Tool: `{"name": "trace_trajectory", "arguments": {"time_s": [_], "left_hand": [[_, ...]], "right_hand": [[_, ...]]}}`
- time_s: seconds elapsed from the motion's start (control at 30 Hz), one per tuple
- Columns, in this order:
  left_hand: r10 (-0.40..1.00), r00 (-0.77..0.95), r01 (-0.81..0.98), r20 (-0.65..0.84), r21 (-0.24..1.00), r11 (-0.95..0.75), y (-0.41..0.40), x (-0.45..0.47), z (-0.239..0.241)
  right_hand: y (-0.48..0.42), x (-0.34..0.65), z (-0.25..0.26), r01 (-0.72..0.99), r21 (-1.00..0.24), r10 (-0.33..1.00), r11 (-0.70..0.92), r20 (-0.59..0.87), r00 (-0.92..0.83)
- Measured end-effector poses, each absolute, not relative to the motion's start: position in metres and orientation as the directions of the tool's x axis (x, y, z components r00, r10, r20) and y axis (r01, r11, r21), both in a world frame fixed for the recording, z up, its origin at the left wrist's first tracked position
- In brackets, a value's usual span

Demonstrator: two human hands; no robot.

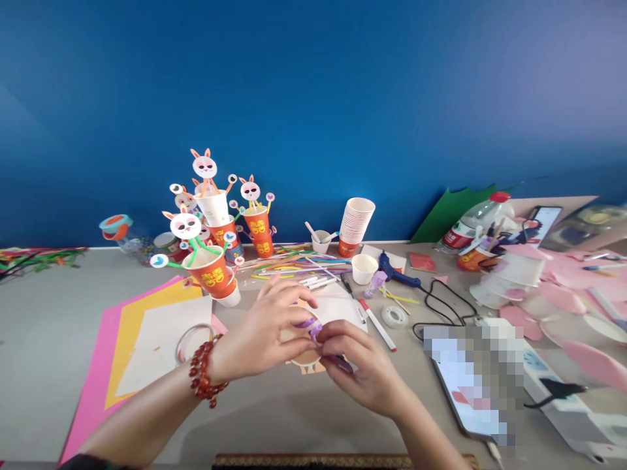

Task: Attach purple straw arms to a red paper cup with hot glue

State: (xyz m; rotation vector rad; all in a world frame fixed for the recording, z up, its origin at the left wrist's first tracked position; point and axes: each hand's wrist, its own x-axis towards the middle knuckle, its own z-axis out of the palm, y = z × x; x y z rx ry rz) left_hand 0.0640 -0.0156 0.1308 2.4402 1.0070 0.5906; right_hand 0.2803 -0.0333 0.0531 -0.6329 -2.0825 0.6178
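Note:
My left hand (267, 333) and my right hand (362, 369) meet over the grey table (39, 313), both pinching a purple pipe cleaner (313, 326). A red bead bracelet and a clear bangle ring my left wrist. Under the hands lies a round paper cut-out with small feet (307, 362), mostly hidden. Just behind the hands sits white paper with a red-capped marker (378, 324).
Orange paper cups with bunny faces on sticks (210, 261) stand at back left. Pink, yellow and white sheets (142, 339) lie left. A cup stack (355, 225), straws, blue glue gun (396, 274), tape roll, cables, phone (473, 385) and pink foam pieces crowd the right.

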Motion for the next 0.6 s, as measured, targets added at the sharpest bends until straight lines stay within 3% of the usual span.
{"name": "trace_trajectory", "arguments": {"time_s": [0.17,0.37,0.6], "left_hand": [[0.741,0.630,0.503,0.232,0.606,-0.617,-0.017,0.065,0.128],[0.809,0.526,0.429,0.264,0.739,-0.520,-0.019,0.063,0.118],[0.815,0.514,0.430,0.266,0.742,-0.514,-0.019,0.061,0.117]], "right_hand": [[-0.034,0.286,0.060,0.265,-0.584,0.628,0.767,0.601,-0.494],[-0.035,0.282,0.060,0.341,-0.665,0.745,0.664,0.551,-0.377],[-0.037,0.276,0.058,0.287,-0.698,0.746,0.656,0.544,-0.383]]}}
